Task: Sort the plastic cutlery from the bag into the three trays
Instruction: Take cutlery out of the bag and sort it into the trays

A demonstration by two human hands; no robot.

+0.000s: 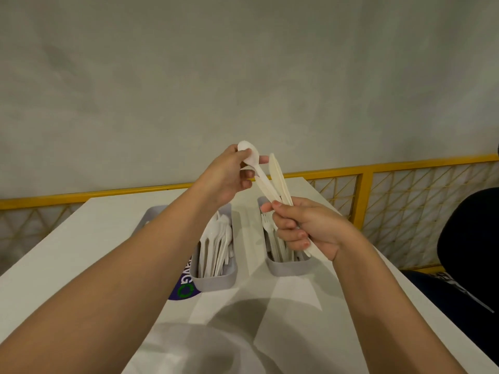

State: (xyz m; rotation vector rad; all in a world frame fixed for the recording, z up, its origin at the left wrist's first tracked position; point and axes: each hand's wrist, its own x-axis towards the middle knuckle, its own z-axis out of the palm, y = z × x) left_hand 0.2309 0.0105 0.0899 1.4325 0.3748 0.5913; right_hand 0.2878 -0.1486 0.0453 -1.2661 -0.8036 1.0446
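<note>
Above the table, my right hand (305,228) grips a bundle of white plastic cutlery (279,182) that points up and away, a knife blade at its top. My left hand (229,176) pinches the bowl of a white spoon (251,157) whose handle runs down into that bundle. Below stand two grey trays: the middle tray (216,282) holds several white spoons, the right tray (291,267) holds white forks and is partly hidden by my right hand. A third tray edge (154,211) shows behind my left forearm. The clear plastic bag (189,346) lies at the near edge.
The white table (67,252) carries a purple and green round sticker (186,288) beside the middle tray. A yellow railing with mesh (391,195) runs behind the table. A person in dark clothing (469,252) sits at the right.
</note>
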